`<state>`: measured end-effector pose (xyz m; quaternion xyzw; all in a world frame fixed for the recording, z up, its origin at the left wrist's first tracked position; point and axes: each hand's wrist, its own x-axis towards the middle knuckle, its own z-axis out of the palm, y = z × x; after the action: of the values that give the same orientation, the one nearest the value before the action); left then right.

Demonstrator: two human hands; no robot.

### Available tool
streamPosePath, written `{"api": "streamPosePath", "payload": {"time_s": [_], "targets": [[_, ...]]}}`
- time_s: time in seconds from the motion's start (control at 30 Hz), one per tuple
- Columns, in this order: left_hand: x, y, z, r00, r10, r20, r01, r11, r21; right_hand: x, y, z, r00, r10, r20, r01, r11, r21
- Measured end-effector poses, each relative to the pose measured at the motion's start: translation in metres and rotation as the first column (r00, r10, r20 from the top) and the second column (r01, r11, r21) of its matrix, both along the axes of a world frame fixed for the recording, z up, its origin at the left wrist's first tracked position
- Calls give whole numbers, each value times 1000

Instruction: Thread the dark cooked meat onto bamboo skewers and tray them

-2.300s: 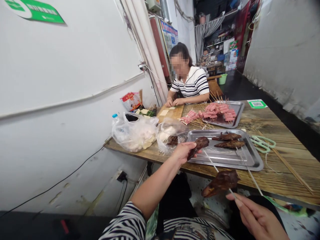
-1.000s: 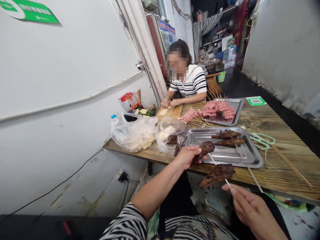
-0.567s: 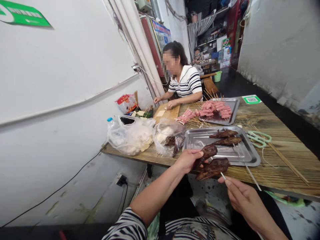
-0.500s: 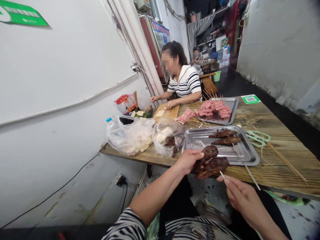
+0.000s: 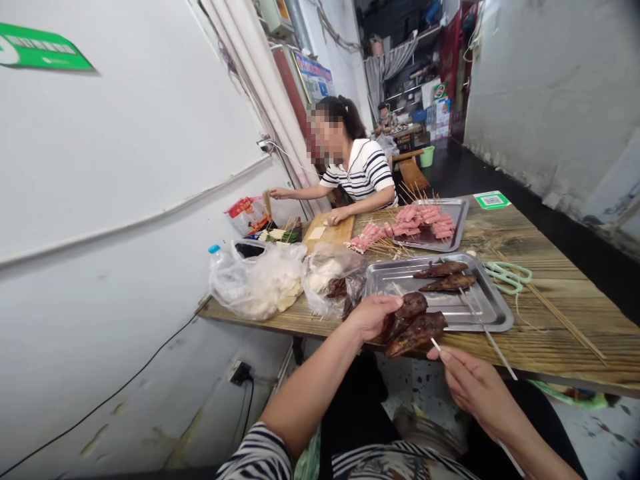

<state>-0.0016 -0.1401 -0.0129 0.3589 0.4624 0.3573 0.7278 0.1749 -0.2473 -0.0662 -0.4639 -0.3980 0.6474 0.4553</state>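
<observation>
Pinching the pale skewer (image 5: 436, 345) between thumb and fingertips, your right hand (image 5: 463, 373) sits just beside the lower dark meat piece (image 5: 416, 333) threaded on it. Your left hand (image 5: 373, 319) closes around the upper dark meat piece (image 5: 413, 305), near the counter's (image 5: 550, 313) edge.

You face no legible wording: white characters (image 5: 43, 47) on the green wall sign (image 5: 75, 61) and print on the blue-topped poster (image 5: 314, 77) are blurred, while a green-edged card (image 5: 505, 202) on your desk (image 5: 560, 303) bears a QR code (image 5: 492, 199).
</observation>
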Motion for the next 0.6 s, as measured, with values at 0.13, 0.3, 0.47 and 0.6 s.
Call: {"api": "streamPosePath", "payload": {"time_s": [0.13, 0.3, 0.47, 0.6], "targets": [[-2, 6, -8, 999, 15, -44, -16, 999, -29, -2, 0, -4, 972, 46, 229, -69, 993, 95], [-9, 23, -13, 987, 126, -104, -127, 992, -6, 4, -7, -15, 814, -104, 572, -82, 954, 290], [2, 55, -10, 978, 110, -174, -110, 994, 8, 12, -2, -14, 634, -269, 725, -93, 904, 417], [34, 89, -9, 971, -2, -238, 1, 1000, -6, 17, 11, 1, 217, -341, 914, -159, 912, 378]]}}
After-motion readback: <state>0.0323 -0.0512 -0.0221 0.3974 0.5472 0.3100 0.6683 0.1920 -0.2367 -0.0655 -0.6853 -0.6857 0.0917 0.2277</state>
